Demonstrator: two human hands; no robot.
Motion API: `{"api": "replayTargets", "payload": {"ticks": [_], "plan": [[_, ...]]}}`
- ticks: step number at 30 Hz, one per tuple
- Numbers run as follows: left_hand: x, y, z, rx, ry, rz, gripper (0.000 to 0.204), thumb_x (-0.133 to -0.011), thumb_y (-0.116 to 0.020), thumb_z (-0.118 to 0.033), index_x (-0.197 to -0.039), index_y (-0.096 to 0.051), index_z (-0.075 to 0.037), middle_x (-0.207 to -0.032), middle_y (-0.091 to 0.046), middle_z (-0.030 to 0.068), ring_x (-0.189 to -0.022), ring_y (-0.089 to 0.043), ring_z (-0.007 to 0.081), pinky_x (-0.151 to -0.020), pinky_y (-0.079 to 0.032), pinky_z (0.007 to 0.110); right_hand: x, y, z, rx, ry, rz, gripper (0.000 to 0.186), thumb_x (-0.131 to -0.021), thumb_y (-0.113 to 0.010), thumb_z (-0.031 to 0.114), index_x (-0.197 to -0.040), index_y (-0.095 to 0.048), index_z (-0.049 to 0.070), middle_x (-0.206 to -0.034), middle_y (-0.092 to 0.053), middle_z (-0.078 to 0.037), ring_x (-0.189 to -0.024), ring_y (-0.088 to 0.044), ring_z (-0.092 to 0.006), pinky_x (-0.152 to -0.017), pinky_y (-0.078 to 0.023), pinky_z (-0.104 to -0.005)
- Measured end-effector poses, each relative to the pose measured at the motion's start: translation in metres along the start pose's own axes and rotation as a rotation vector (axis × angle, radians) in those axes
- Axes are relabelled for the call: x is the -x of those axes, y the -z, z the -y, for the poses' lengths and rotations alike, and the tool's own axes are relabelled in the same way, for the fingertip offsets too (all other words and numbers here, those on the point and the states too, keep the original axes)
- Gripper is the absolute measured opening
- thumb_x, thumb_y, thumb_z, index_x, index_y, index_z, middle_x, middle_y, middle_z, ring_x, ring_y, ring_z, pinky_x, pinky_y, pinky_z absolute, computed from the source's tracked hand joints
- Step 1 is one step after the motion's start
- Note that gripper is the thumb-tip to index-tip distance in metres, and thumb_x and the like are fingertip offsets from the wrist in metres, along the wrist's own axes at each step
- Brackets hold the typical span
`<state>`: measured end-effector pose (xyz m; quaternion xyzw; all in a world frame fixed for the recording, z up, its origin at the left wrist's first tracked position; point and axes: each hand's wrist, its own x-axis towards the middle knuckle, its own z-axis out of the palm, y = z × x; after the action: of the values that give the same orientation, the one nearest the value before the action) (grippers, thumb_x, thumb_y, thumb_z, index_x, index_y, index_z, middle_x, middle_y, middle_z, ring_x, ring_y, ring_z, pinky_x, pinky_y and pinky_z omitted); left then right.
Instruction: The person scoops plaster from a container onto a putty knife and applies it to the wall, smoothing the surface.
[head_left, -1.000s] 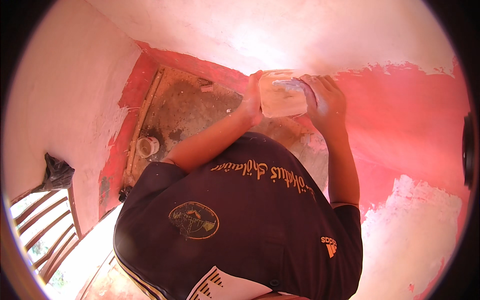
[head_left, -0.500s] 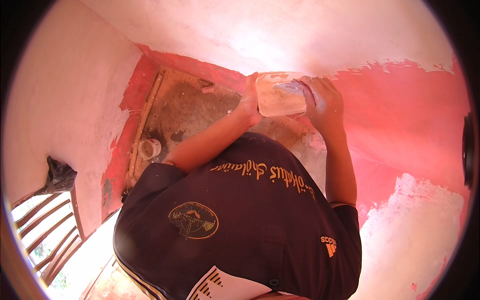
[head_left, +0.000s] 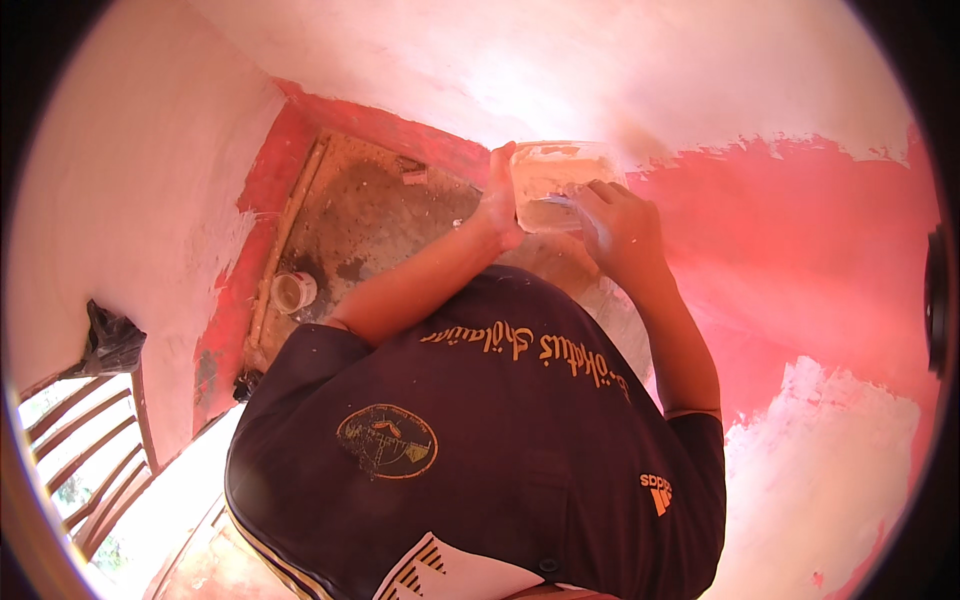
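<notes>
While the left hand (head_left: 497, 203) grips the left side of a pale tub (head_left: 553, 180) with its fingers wrapped on the wall, the right hand (head_left: 618, 232) is at the tub's lower right rim with fingers curled on a small tool (too blurred to name). The tub is at about 12 o'clock, before a red wall (head_left: 800, 230). A white cup (head_left: 292, 291) stands on the floor (head_left: 370, 215) at 9 o'clock.

right hand (head_left: 622, 228) hides tub (head_left: 553, 182) front | tub contents unclear
</notes>
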<state>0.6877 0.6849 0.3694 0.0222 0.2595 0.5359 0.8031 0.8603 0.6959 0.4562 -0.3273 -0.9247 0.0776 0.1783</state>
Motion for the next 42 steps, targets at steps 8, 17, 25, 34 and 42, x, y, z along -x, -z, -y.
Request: {"api": "replayTargets", "payload": {"ticks": [8, 17, 25, 34, 42], "plan": [[0.005, -0.009, -0.005, -0.007, 0.023, 0.037, 0.074, -0.102, -0.021, -0.06, -0.147, -0.049, -0.007, -0.142, -0.059, 0.0151, -0.129, -0.059, 0.0355, -0.108, -0.049, 0.055, -0.02, 0.008, -0.015, 0.054, -0.009, -0.148, 0.029, -0.08, -0.065, 0.005, -0.107, -0.071, 0.011, -0.094, -0.069, -0.006, -0.088, -0.068, -0.0272, -0.065, -0.055, -0.0405], [0.001, 0.002, 0.001, 0.034, 0.024, 0.089, 0.076, -0.103, -0.021, -0.059, -0.148, -0.048, -0.004, -0.146, -0.056, 0.0163, -0.133, -0.056, 0.0337, -0.113, -0.045, 0.053, 0.008, -0.002, 0.004, 0.053, -0.021, -0.052, 0.023, -0.085, -0.066, 0.001, -0.106, -0.072, 0.006, -0.093, -0.072, -0.009, -0.083, -0.069, -0.0292, -0.063, -0.055, -0.0395], [-0.001, -0.001, 0.002, -0.037, 0.072, 0.108, 0.075, -0.103, -0.021, -0.056, -0.149, -0.048, -0.004, -0.145, -0.057, 0.0163, -0.132, -0.057, 0.0325, -0.112, -0.046, 0.052, 0.001, 0.027, 0.004, -0.007, -0.081, -0.117, 0.019, -0.086, -0.068, 0.004, -0.104, -0.075, 0.006, -0.093, -0.072, -0.011, -0.082, -0.07, -0.03, -0.064, -0.056, -0.0396], [0.008, -0.016, 0.008, -0.029, 0.149, 0.037, 0.073, -0.104, -0.024, -0.059, -0.148, -0.048, -0.005, -0.145, -0.057, 0.0155, -0.133, -0.057, 0.0328, -0.113, -0.045, 0.051, 0.005, 0.002, -0.011, 0.07, -0.007, -0.204, 0.032, -0.079, -0.067, 0.004, -0.111, -0.072, 0.009, -0.096, -0.072, -0.006, -0.083, -0.068, -0.0258, -0.06, -0.054, -0.0387], [0.008, -0.023, 0.023, -0.066, 0.081, 0.069, 0.074, -0.105, -0.024, -0.06, -0.15, -0.045, -0.006, -0.148, -0.055, 0.0156, -0.134, -0.056, 0.0331, -0.114, -0.044, 0.051, 0.016, 0.02, -0.017, 0.094, -0.049, -0.251, 0.029, -0.079, -0.068, 0.003, -0.107, -0.074, 0.009, -0.094, -0.072, -0.006, -0.079, -0.068, -0.026, -0.062, -0.054, -0.0386]]}}
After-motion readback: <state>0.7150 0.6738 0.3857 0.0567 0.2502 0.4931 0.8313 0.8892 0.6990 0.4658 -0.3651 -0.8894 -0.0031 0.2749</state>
